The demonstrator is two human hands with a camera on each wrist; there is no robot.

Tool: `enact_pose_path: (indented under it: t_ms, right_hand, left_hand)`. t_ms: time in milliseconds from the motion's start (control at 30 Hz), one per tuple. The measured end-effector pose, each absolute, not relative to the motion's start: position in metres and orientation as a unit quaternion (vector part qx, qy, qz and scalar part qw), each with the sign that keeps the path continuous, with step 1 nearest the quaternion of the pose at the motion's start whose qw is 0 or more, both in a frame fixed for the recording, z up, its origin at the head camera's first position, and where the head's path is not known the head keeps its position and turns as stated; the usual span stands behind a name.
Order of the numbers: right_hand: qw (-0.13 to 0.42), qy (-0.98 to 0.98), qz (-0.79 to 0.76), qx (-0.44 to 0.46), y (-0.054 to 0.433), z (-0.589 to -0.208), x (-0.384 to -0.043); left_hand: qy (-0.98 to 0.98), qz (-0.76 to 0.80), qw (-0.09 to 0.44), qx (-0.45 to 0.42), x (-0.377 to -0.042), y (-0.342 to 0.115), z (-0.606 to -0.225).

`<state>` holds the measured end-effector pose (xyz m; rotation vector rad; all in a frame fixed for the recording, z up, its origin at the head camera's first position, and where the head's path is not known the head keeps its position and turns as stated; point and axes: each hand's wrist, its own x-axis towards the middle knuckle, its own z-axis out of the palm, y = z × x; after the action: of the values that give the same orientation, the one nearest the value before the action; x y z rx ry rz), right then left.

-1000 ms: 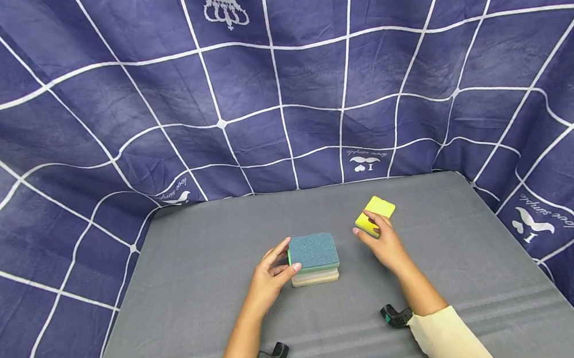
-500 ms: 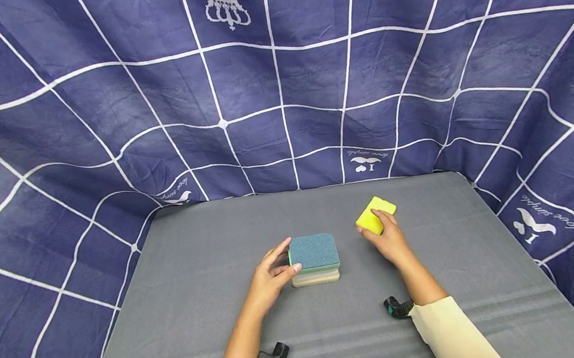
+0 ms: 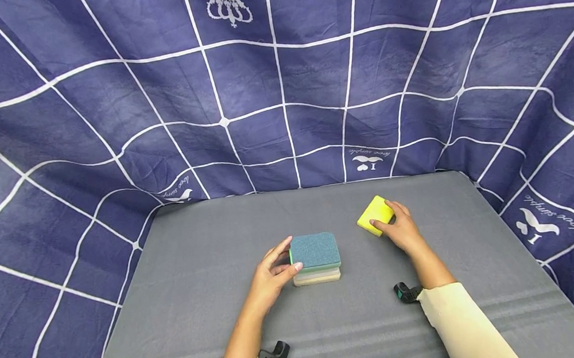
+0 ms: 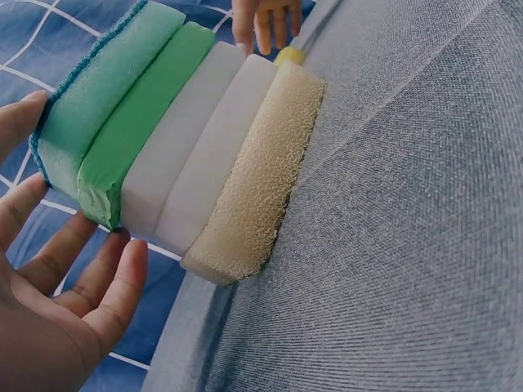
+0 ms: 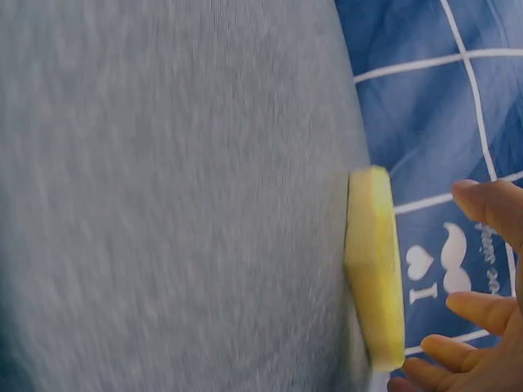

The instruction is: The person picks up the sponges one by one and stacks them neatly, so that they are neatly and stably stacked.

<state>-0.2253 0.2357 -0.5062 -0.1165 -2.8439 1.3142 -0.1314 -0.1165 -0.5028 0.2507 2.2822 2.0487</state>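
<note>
A stack of several sponges stands in the middle: a teal sponge with a dark blue scouring face (image 3: pixel 316 250) on top, then a green sponge (image 4: pixel 143 122), two white sponges (image 4: pixel 214 151) and a porous beige sponge (image 4: pixel 261 175) at the bottom. My left hand (image 3: pixel 269 277) is spread at the stack's left side, fingertips touching the upper sponges. Beyond the stack, to the right, a yellow sponge (image 3: pixel 375 215) lies flat and turned at an angle. My right hand (image 3: pixel 403 229) hovers over its right side, fingers spread; the right wrist view shows them apart from the sponge.
Grey cloth covers the table (image 3: pixel 209 238), with creases near its front. A blue curtain (image 3: pixel 308 73) with white grid lines hangs behind and at both sides. Black wrist straps (image 3: pixel 273 355) sit on both forearms.
My right hand has shifted right across the yellow sponge, from its near left side to its right side. The left hand and the stack stay as they were.
</note>
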Motion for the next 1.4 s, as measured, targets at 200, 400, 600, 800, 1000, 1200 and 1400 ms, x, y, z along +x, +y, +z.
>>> enact_pose_path:
  t_ms: [200,400,600,800,1000,1200,1400]
  right_hand:
    - [-0.011,-0.908,0.417,-0.03,0.246,-0.509,-0.231]
    - [-0.036,-0.913,0.406,-0.028,0.254,-0.514,-0.236]
    - [-0.039,-0.919,0.391,-0.029,0.257,-0.518,-0.236]
    - [-0.027,-0.922,0.385,-0.036,0.254,-0.52,-0.233]
    - [-0.025,-0.927,0.372,-0.048,0.252,-0.52,-0.229]
    - [-0.027,-0.936,0.346,-0.054,0.25,-0.519,-0.224]
    - [-0.014,-0.941,0.333,-0.056,0.247,-0.518,-0.22]
  left_hand:
    - [0.739,0.668,0.031,0.083,-0.131,-0.116,-0.502]
    - [0.734,0.673,0.033,0.081,-0.131,-0.117,-0.504]
    - [0.725,0.683,0.038,0.084,-0.131,-0.116,-0.505]
    - [0.726,0.682,0.038,0.083,-0.131,-0.116,-0.505]
    - [0.719,0.689,0.037,0.082,-0.131,-0.116,-0.505]
    - [0.72,0.689,0.036,0.078,-0.131,-0.116,-0.506]
    - [0.721,0.688,0.04,0.074,-0.131,-0.115,-0.505]
